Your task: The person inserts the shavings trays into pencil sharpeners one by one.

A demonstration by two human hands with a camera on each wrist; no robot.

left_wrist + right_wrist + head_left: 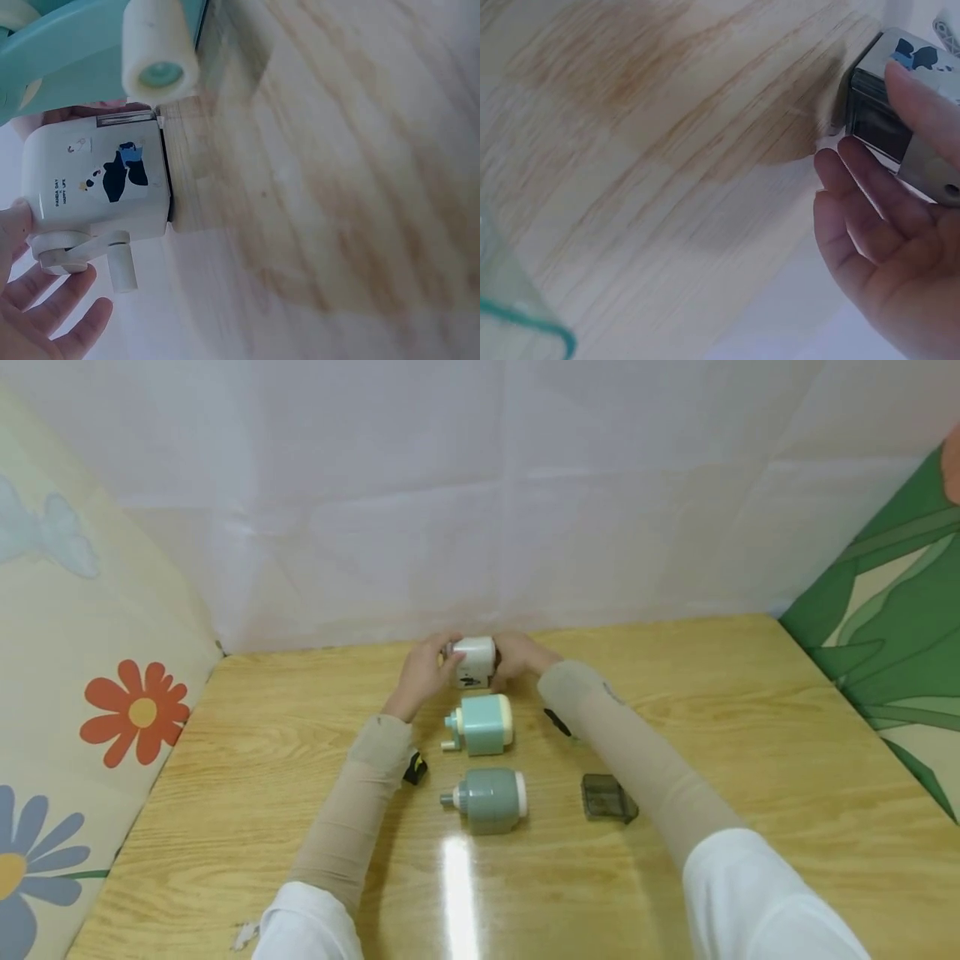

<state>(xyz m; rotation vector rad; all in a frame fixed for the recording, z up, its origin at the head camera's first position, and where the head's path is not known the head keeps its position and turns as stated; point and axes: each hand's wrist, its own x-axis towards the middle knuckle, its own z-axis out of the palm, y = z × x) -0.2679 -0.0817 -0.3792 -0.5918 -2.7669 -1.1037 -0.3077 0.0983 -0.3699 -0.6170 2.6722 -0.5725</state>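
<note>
A white crank pencil sharpener [476,662] with a panda print stands at the back of the table, held between both hands. My left hand [424,673] grips its crank end. In the left wrist view, the thumb lies on the white body and the fingers are by the crank [124,262]. My right hand [519,658] holds the opposite end, where a dark bin [877,124] shows in the right wrist view. There, the thumb rests on the printed side and the fingers curl beneath. A teal pencil sharpener [483,725] lies just in front of the hands.
A grey-green pencil sharpener [491,802] lies nearer the front. To its right is a dark see-through bin [606,797]. A black and yellow piece [415,768] sits beside the left forearm, and a dark object [557,722] is partly hidden by the right one. A white cloth wall [495,552] stands behind.
</note>
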